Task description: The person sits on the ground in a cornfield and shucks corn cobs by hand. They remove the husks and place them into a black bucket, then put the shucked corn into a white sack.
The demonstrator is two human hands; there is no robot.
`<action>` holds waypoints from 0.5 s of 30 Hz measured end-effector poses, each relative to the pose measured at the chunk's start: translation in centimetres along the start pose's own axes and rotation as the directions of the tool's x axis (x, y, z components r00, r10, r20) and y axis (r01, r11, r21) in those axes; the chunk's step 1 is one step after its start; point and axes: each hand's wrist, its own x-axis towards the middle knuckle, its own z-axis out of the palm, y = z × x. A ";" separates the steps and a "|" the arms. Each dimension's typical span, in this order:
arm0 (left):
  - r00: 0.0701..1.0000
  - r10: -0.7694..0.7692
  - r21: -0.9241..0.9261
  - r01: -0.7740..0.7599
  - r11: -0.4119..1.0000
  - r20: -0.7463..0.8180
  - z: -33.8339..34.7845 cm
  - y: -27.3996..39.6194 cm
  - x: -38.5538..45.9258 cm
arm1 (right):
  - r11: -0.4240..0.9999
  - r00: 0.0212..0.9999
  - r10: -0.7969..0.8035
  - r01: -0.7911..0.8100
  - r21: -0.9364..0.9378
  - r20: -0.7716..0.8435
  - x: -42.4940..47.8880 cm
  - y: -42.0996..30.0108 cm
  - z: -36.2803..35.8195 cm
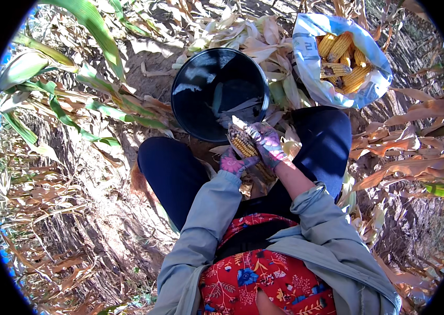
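Between my knees is an ear of corn (pixel 244 146), its yellow kernels bare along most of its length and its tip dark and shrivelled. My left hand (pixel 234 162), in a patterned glove with pink flowers, grips it from the left with the thumb across the kernels. My right hand (pixel 266 143), gloved alike, holds its right side near the tip, where a scrap of pale husk (pixel 239 122) sticks up. Just beyond my hands stands a black bucket (pixel 196 114) with some husk pieces (pixel 241 108) inside.
A white and blue woven sack (pixel 306 73), its mouth rolled down, holds several husked ears (pixel 340 47) at the far right. Stripped husks (pixel 261 35) lie heaped behind the bucket. Green corn leaves (pixel 96 35) reach in from the left, and dry stalks (pixel 422 149) border the right.
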 end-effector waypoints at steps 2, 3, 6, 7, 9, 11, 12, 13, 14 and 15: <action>1.000 0.004 -0.004 -0.004 1.000 -0.020 0.2 -0.8 0.4 | 0.944 0.985 -0.172 0.164 -0.286 -0.006 0.7 0.4 -0.1; 1.000 0.006 0.019 -0.006 1.000 -0.021 0.3 -0.8 0.6 | 0.948 0.986 -0.165 0.155 -0.278 -0.012 0.5 -0.2 -0.1; 1.000 0.016 0.181 -0.013 0.983 -0.015 -0.3 -0.4 0.4 | 0.988 0.997 -0.078 0.075 -0.133 -0.014 -0.8 -2.8 0.0; 1.000 0.020 0.194 -0.016 0.981 -0.023 -0.4 -0.4 0.4 | 1.000 1.000 -0.008 0.008 -0.008 0.003 -1.4 -4.1 0.0; 0.999 -0.006 0.051 0.008 0.999 -0.032 -0.5 -1.4 1.0 | 0.992 0.995 0.023 -0.034 0.118 0.097 -1.6 -4.1 0.0; 0.997 -0.071 -0.255 0.059 0.965 -0.036 -1.2 -4.2 2.4 | 0.991 0.968 -0.050 0.017 0.136 0.246 -0.9 -1.2 0.5; 0.997 -0.054 -0.157 0.044 0.987 -0.058 -1.0 -3.8 2.4 | 0.989 0.948 -0.083 0.041 0.142 0.308 -0.6 -0.3 0.4; 0.996 -0.034 -0.057 0.029 0.998 -0.081 -0.9 -2.9 1.9 | 0.979 0.959 -0.013 -0.046 0.200 0.284 -0.9 -1.1 0.5; 0.995 -0.011 0.044 0.016 0.999 -0.102 -0.8 -2.0 1.5 | 0.957 0.963 0.060 -0.130 0.258 0.263 -1.4 -2.1 0.4; 0.993 0.016 0.146 0.002 0.989 -0.119 -0.8 -1.5 1.3 | 0.925 0.961 0.131 -0.207 0.319 0.244 -1.8 -2.8 0.3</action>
